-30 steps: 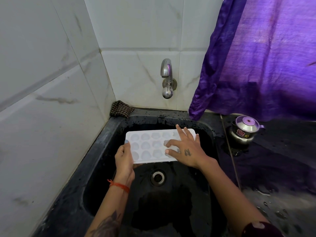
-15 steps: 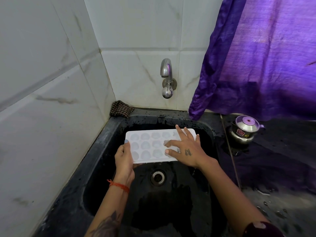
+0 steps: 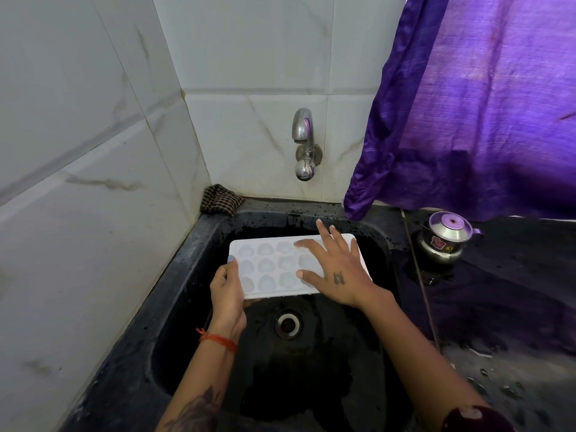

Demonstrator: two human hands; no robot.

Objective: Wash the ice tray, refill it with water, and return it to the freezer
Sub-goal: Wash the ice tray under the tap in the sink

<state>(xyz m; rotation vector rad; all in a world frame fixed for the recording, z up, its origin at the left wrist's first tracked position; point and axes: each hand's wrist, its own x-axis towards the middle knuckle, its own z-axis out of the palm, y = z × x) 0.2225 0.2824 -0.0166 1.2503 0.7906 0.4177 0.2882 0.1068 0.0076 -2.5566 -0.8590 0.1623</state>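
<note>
— White plastic ice tray (image 3: 274, 266): where are you holding it?
— Over the black sink (image 3: 199, 263), below the tap (image 3: 304, 145). Your left hand (image 3: 227, 291) is gripping its left edge; your right hand (image 3: 336, 269) is lying on top, fingers spread flat.

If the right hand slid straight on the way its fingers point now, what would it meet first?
The right hand lies flat on the ice tray, fingers pointing to the sink's far wall. Sliding on, it would probably pass the tray's far edge and meet that wall, below the tap; depth is unclear.
</note>
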